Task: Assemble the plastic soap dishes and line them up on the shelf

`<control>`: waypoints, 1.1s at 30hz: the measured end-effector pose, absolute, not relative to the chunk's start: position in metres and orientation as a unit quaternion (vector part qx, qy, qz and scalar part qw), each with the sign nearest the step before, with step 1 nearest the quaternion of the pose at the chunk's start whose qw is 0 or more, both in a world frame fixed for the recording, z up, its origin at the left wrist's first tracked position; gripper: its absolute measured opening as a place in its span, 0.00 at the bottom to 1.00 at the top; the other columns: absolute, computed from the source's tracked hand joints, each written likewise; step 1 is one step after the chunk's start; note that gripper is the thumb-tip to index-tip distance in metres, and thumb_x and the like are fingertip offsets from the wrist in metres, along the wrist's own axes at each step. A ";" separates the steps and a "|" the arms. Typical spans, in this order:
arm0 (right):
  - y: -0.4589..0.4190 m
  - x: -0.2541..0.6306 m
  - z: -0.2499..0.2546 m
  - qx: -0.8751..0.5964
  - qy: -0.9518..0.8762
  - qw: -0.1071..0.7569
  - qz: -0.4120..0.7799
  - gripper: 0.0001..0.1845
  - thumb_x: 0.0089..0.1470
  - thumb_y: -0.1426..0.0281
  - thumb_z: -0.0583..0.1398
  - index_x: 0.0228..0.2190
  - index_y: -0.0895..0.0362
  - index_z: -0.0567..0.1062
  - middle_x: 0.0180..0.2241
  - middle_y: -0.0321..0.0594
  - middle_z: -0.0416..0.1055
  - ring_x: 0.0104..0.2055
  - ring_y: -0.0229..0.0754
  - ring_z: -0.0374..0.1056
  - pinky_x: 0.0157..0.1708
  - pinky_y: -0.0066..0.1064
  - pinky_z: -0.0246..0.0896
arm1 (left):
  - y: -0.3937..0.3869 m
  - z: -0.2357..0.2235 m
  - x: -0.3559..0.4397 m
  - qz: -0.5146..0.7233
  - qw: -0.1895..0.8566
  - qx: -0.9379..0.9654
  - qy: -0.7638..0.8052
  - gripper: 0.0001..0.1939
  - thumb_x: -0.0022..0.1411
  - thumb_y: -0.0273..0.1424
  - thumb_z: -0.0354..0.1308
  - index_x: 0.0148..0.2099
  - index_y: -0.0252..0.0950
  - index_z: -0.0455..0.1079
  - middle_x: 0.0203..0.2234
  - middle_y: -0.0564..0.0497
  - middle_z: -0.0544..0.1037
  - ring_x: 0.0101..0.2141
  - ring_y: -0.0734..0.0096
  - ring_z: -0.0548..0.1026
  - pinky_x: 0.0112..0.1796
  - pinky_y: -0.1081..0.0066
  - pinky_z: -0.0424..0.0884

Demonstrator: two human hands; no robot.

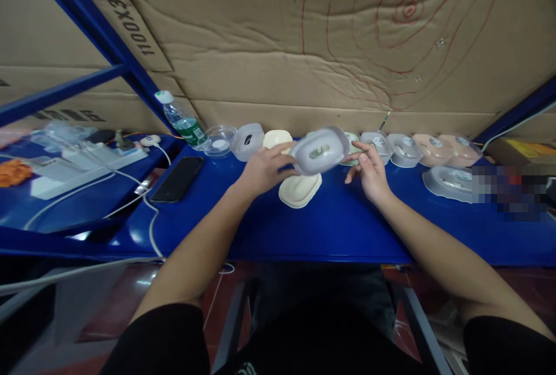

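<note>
My left hand [268, 168] grips the left end of a translucent greyish-white plastic container [324, 142], tilted and held above the table. A small grey-green shape shows at its middle; I cannot make out what it is. My right hand [369, 171] is beside the container's right end with fingers apart; whether a fingertip touches it I cannot tell. Below the container, a cream oval lid-like piece [299, 194] lies flat on the blue table [330, 224]. Behind it stands a cream container [277, 138], partly hidden.
Along the cardboard wall [243, 68] stand a grey container [248, 141], a clear round tub [220, 142], a water bottle [185, 123] and several pastel containers [432, 148]. A phone [178, 180] and white cable [152, 227] lie left. Another clear container [449, 183] sits right.
</note>
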State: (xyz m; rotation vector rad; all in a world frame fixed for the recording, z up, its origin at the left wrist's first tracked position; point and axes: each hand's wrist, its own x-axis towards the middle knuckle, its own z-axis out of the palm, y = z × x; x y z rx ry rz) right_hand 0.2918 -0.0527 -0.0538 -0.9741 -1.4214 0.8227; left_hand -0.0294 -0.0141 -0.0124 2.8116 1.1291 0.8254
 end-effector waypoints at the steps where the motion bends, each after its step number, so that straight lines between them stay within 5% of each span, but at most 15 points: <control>1: -0.053 0.291 -0.054 -0.414 -0.617 0.576 0.341 0.32 0.63 0.41 0.63 0.58 0.46 0.68 0.39 0.36 0.79 0.20 0.37 0.72 0.22 0.34 0.72 | -0.010 -0.009 -0.037 0.282 -0.015 0.867 0.411 0.14 0.73 0.46 0.63 0.49 0.43 0.80 0.66 0.44 0.76 0.61 0.50 0.77 0.58 0.53 0.73; 8: -0.059 0.286 -0.061 -0.428 -0.723 0.477 0.259 0.27 0.62 0.50 0.67 0.55 0.51 0.74 0.41 0.40 0.81 0.25 0.37 0.73 0.27 0.35 0.74 | 0.012 0.008 -0.103 0.277 -0.057 0.647 0.708 0.21 0.70 0.50 0.61 0.53 0.39 0.79 0.50 0.39 0.84 0.54 0.43 0.80 0.56 0.51 0.71; 16: -0.062 0.288 -0.058 -0.410 -0.785 0.425 0.187 0.25 0.64 0.57 0.66 0.58 0.51 0.74 0.44 0.42 0.82 0.29 0.40 0.74 0.31 0.37 0.74 | 0.017 -0.001 -0.105 0.203 -0.022 0.641 0.740 0.24 0.66 0.55 0.61 0.48 0.40 0.81 0.44 0.36 0.85 0.52 0.34 0.81 0.51 0.45 0.74; 24: -0.061 0.289 -0.062 -0.407 -0.784 0.427 0.194 0.27 0.64 0.57 0.66 0.61 0.51 0.71 0.43 0.42 0.81 0.28 0.40 0.75 0.26 0.34 0.71 | 0.017 -0.011 -0.097 0.203 -0.008 0.655 0.728 0.33 0.62 0.57 0.65 0.56 0.36 0.78 0.59 0.30 0.76 0.56 0.35 0.79 0.56 0.45 0.74; 33: -0.059 0.288 -0.062 -0.409 -0.786 0.423 0.190 0.28 0.63 0.58 0.66 0.61 0.51 0.72 0.42 0.41 0.82 0.28 0.40 0.75 0.27 0.34 0.71 | 0.022 -0.021 -0.089 0.240 0.010 0.649 0.722 0.33 0.63 0.53 0.66 0.61 0.36 0.76 0.63 0.29 0.72 0.58 0.32 0.77 0.59 0.43 0.73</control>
